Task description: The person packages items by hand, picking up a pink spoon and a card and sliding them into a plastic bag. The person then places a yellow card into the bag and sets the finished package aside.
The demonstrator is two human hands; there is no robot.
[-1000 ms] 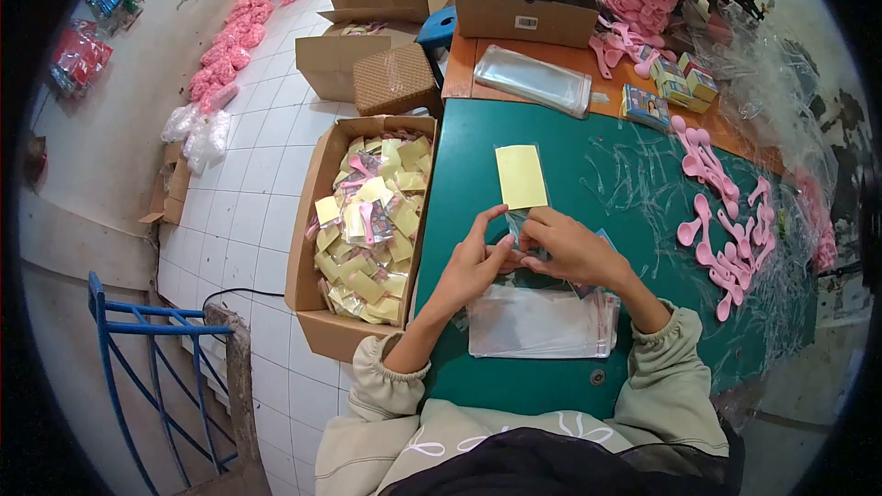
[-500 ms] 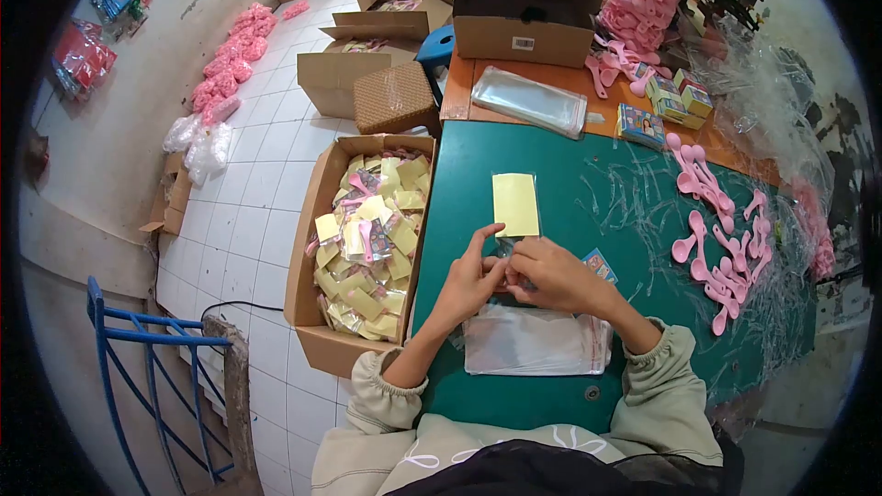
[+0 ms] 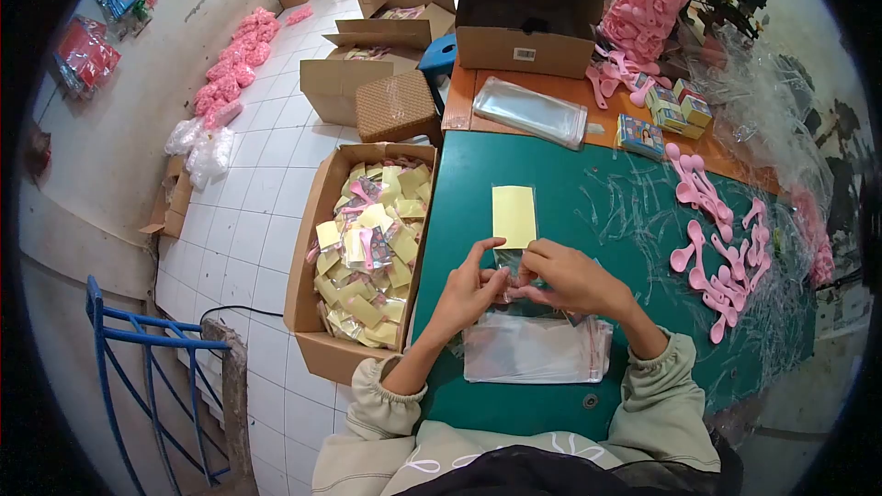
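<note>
A clear plastic bag with a yellow card in its upper part lies on the green table in front of me. My left hand is at the bag's lower left, its index finger stretched along the edge and its thumb at the lower end. From the right, my right hand pinches that same lower end, fingers bent down. The hands nearly meet, and the fingertips partly hide the plastic. Just below them lies a stack of clear bags. A small colourful card is mostly hidden beneath my right hand.
Left of the table stands a cardboard box full of packed bags with yellow cards. Pink spoons and plastic scraps lie on the right. Farther back are more clear bags, card packs and an open carton.
My right hand has turned and lowered slightly, with its fingers pointing more toward the bag's end. It now covers most of the small colourful card. The view has shifted slightly.
</note>
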